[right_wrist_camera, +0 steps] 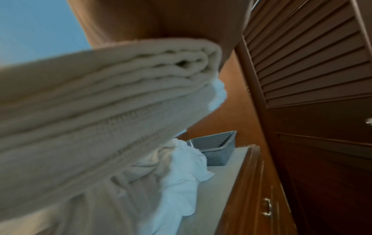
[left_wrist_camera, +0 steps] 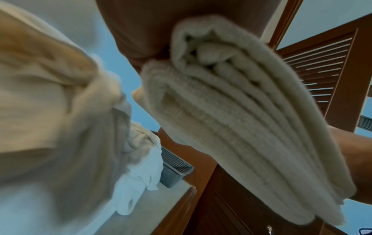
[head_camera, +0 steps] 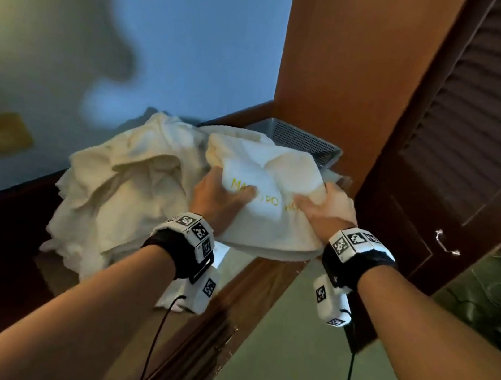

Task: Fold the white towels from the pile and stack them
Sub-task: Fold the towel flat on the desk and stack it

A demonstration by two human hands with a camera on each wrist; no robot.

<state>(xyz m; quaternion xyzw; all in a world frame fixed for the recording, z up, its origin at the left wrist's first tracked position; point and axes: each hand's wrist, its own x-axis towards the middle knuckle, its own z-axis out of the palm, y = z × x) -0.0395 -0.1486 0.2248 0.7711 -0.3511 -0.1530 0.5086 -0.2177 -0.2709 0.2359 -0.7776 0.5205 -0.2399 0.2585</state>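
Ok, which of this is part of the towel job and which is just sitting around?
Part of the job:
- folded towel, held by left hand and right hand
- unfolded towel pile

Just there:
- grey basket
- louvred door
- wooden counter

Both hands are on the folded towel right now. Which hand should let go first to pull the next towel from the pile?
Left, probably. The left hand grips the folded towel on the side facing the unfolded pile, so it is nearer. The right hand is on the wardrobe side and can hold the towel.
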